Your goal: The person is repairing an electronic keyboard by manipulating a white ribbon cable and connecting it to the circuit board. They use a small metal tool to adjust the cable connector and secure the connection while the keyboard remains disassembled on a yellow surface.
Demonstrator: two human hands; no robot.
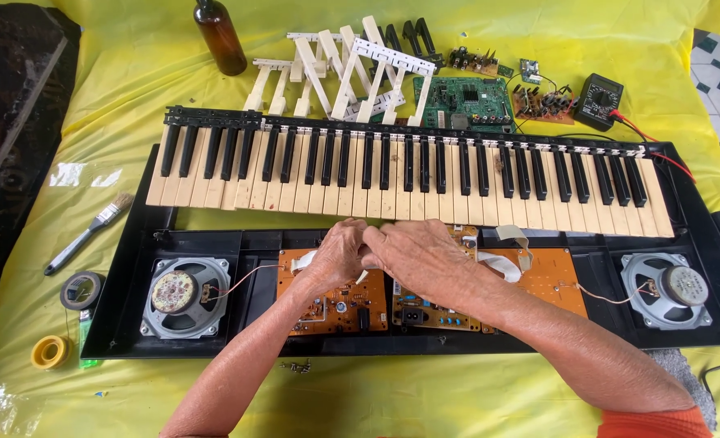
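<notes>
Your left hand (337,253) and right hand (418,255) meet over the orange circuit boards (327,304) in the open black keyboard case (214,242). Both have their fingers closed, pinching the white ribbon cable (502,268) between them. It seems you are handling its connection; the next move asks for a straight, gentle motion. Behind lies the key bed (408,174), then loose key strips (352,69).

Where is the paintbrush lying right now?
In the head view, the paintbrush lies on the yellow sheet at the far left, beside the opened keyboard case and just above the grey tape roll.
</notes>
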